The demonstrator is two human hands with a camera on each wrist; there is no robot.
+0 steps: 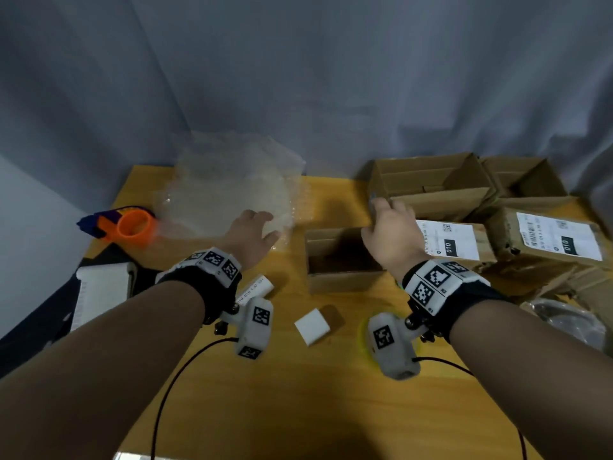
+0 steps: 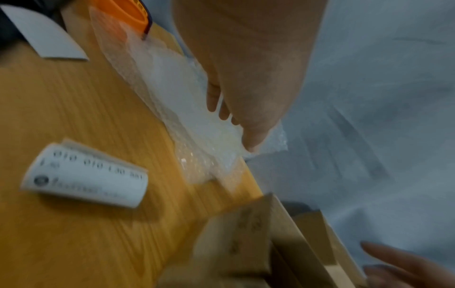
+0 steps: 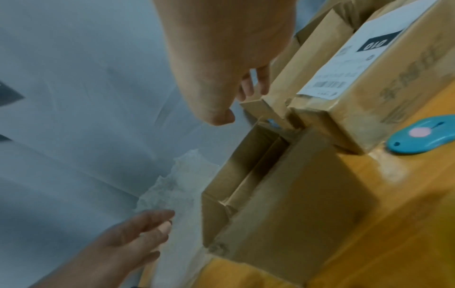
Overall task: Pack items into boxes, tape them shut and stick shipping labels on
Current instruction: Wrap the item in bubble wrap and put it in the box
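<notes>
My left hand (image 1: 262, 229) reaches with straight, spread fingers (image 2: 220, 109) over a crumpled heap of clear bubble wrap (image 1: 229, 190) at the back left of the table; it grips nothing. An open, empty small cardboard box (image 1: 341, 265) stands at mid-table. Above its far right corner hovers my right hand (image 1: 381, 217), fingers (image 3: 256, 85) loosely bent beside a flap of a bigger open box (image 1: 431, 184), thumb apart, nothing held. A roll of shipping labels (image 1: 257, 287) lies near my left wrist.
An orange tape dispenser (image 1: 132, 225) lies at the far left, with a white label printer (image 1: 102, 292) nearer. Two taped, labelled boxes (image 1: 461, 242) (image 1: 550, 239) stand at the right. A small white block (image 1: 311, 327) lies on the wooden table (image 1: 298, 393). A blue cutter (image 3: 423, 136) lies by the boxes.
</notes>
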